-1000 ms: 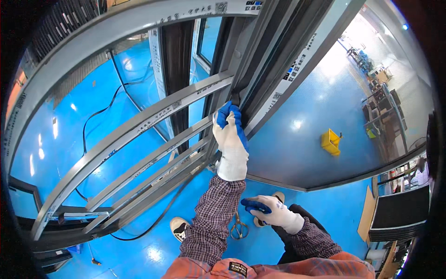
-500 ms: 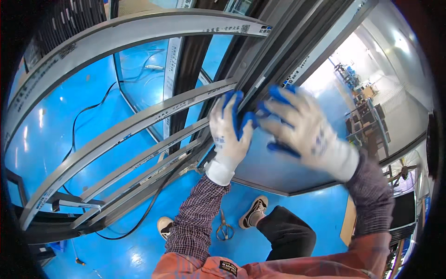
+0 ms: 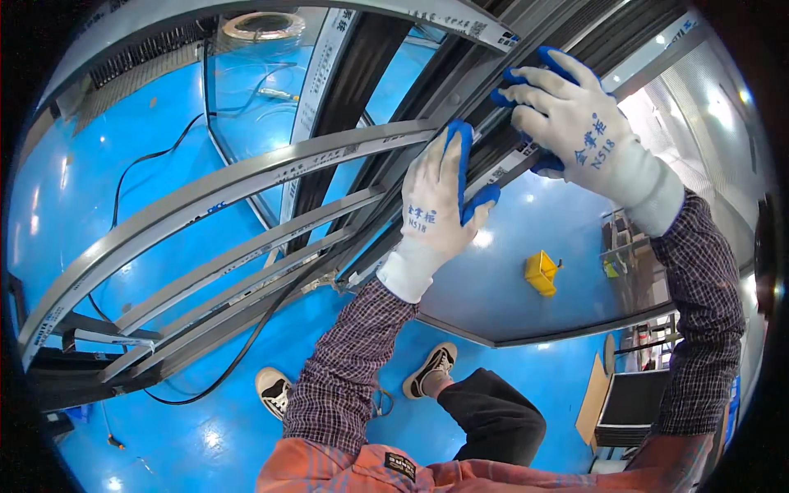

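The left hand [image 3: 431, 201], fingers extended, and right hand [image 3: 579, 123], fingers curled, grip unclear, seemingly press along the grooved profile [image 3: 493, 141] at upper right, calling for even pressure next.

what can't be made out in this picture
All in the head view:
Right white-and-blue gloved hand: palm and any grip, hidden by its back.
Topmost curved grey metal bar: partly cut off by upper edge.
Yellow plastic bin: inside too small to make out.
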Available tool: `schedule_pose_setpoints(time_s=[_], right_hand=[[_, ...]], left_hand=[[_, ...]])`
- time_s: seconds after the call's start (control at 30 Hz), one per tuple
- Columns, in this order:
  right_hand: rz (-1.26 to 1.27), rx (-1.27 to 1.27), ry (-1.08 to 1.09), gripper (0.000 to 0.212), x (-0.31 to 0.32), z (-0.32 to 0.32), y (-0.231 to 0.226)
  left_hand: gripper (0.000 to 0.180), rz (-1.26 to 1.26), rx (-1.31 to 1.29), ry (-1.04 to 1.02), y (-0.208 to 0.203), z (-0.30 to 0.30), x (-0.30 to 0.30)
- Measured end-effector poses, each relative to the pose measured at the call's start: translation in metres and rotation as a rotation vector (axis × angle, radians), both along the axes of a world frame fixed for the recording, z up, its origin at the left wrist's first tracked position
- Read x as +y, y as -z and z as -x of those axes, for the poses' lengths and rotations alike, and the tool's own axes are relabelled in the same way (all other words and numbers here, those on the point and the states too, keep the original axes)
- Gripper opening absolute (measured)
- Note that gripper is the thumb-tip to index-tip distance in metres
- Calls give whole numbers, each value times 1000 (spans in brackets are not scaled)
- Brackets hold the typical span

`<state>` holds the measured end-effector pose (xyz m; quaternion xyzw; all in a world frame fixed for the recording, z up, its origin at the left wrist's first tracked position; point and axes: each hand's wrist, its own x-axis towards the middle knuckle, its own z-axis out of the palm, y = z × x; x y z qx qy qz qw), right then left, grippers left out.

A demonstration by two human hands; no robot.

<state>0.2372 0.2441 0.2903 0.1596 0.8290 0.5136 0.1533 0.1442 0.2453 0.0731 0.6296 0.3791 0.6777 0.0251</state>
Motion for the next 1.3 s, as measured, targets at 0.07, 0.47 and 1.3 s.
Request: schedule_pose_setpoints(time_s=[0.07, 0.47, 1.3], right_hand=[[-9, 5, 2, 62, -1, 1, 0], [338, 215, 8, 57, 8, -7, 1], [-34, -182, 118, 25, -16, 24, 11]], left_hand=[[79, -10, -10, 10, 8, -3, 2], [78, 15, -122, -7, 108, -17, 10], [86, 1011, 301, -197, 368, 11, -29]])
